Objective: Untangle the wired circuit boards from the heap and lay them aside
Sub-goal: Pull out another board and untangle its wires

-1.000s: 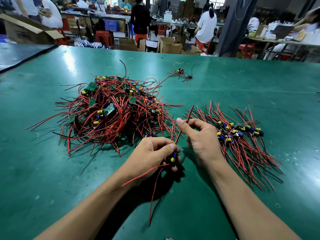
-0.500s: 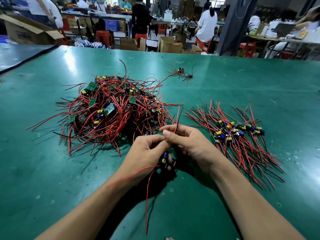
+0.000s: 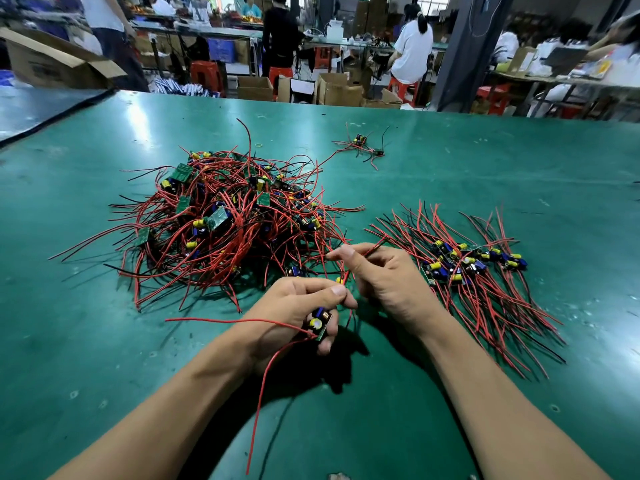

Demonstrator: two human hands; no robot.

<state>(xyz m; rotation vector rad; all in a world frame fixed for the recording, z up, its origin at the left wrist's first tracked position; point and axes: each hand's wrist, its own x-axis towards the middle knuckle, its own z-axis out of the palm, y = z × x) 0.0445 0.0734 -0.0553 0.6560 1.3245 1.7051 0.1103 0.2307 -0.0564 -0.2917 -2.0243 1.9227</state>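
Left hand (image 3: 298, 306) is clenched on a board (image 3: 320, 323), right hand (image 3: 384, 275) on its wire (image 3: 375, 245); freeing seems underway, right pile (image 3: 478, 271) next.

The right hand (image 3: 388, 282), out to the right a second ago and then drawn in against the left hand (image 3: 294, 306), now sits just beside it. The red wire (image 3: 375, 245) it pinches, which stood upright, has tipped over so its end points right. The board (image 3: 320, 323) in the left hand has turned to show its components more plainly. Its loose lead (image 3: 225, 320) has swung up from a down-left slant to lie nearly level leftwards
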